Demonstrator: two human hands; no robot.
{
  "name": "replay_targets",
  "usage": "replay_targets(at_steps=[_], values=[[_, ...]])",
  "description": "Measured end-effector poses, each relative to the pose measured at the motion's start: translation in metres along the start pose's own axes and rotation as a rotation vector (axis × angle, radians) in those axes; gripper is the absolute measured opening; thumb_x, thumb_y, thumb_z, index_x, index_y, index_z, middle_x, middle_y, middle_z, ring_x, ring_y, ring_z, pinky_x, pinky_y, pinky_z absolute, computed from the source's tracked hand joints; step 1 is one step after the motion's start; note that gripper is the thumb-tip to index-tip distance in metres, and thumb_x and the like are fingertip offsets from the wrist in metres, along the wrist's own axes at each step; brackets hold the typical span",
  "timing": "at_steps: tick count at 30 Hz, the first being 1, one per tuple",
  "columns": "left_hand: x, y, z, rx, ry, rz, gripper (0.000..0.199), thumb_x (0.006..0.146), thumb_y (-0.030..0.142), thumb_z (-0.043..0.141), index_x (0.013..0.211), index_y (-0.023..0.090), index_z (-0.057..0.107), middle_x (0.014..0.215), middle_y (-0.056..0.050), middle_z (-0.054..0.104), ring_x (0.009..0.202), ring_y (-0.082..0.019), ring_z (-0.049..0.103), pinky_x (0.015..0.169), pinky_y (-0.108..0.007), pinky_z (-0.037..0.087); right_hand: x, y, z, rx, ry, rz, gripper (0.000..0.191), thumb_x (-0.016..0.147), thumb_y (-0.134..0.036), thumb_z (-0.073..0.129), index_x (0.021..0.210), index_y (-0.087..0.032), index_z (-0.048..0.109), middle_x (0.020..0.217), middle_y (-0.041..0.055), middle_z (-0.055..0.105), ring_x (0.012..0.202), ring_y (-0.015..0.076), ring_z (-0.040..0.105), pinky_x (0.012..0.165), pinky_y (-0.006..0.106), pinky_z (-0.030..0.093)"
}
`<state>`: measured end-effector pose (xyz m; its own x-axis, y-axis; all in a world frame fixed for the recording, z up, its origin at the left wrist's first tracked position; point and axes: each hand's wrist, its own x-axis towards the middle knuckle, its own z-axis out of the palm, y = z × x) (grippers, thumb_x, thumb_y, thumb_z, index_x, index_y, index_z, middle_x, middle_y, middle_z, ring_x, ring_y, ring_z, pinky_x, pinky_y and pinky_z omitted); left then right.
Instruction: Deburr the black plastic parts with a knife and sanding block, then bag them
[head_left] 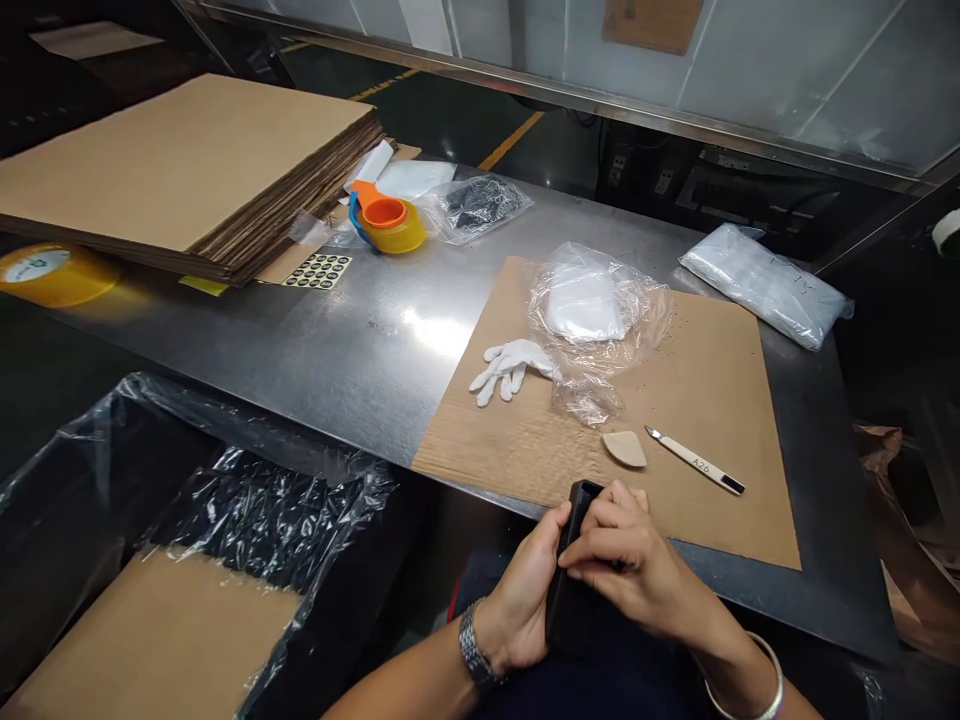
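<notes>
A long black part (568, 575) is held upright in front of my body, just off the table's front edge. My left hand (525, 590) is wrapped round its left side. Thumb and fingers of my right hand (619, 555) are pinched together against the part's right side; anything small between them is hidden. Beyond my hands, on a cardboard sheet (697, 390), lie a tan wedge-shaped pad (624, 449) and a pen-like knife (694, 460) marked A26. A white glove (514, 370) rests near a clear plastic bag (585, 302) with white contents.
Stacked cardboard (202, 170) fills the table's left end, beside a tape dispenser (390, 222), a tape roll (52, 272) and a sticker sheet (321, 271). A wrapped white pack (765, 283) lies back right. A black-lined box (285, 510) stands at lower left.
</notes>
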<state>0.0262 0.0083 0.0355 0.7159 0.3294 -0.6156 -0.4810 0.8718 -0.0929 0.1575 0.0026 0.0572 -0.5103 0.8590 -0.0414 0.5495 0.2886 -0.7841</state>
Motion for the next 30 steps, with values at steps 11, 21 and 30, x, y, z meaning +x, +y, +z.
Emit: replay_targets(at_steps=[11, 21, 30], values=[[-0.007, -0.007, -0.007, 0.212, 0.163, -0.068, 0.053, 0.081, 0.052, 0.039, 0.073, 0.006, 0.065, 0.060, -0.006, 0.059, 0.046, -0.011, 0.053, 0.045, -0.022, 0.043, 0.007, 0.030, -0.013, 0.151, 0.217, 0.057, 0.018, 0.080, -0.023, 0.059, 0.096, -0.023, 0.067, 0.091, 0.0049, 0.061, 0.088, 0.0188, 0.053, 0.079, 0.035, 0.042], [-0.006, -0.011, -0.015, 0.242, 0.128, -0.121, 0.057, 0.080, 0.055, 0.038, 0.072, 0.005, 0.065, 0.053, -0.005, 0.056, 0.043, -0.011, 0.050, 0.045, -0.021, 0.041, 0.007, 0.028, -0.019, 0.279, 0.126, 0.031, 0.015, 0.079, -0.022, 0.060, 0.091, -0.019, 0.068, 0.085, 0.0046, 0.063, 0.079, 0.0157, 0.058, 0.069, 0.028, 0.046], [-0.005, -0.009, -0.009, 0.239, 0.215, 0.094, 0.046, 0.083, 0.049, 0.041, 0.080, 0.009, 0.062, 0.060, -0.004, 0.059, 0.047, -0.010, 0.052, 0.048, -0.021, 0.042, -0.006, 0.033, 0.000, 0.278, 0.340, 0.338, 0.029, 0.079, -0.032, 0.059, 0.104, -0.020, 0.061, 0.087, 0.0038, 0.061, 0.075, 0.0150, 0.057, 0.064, 0.025, 0.046]])
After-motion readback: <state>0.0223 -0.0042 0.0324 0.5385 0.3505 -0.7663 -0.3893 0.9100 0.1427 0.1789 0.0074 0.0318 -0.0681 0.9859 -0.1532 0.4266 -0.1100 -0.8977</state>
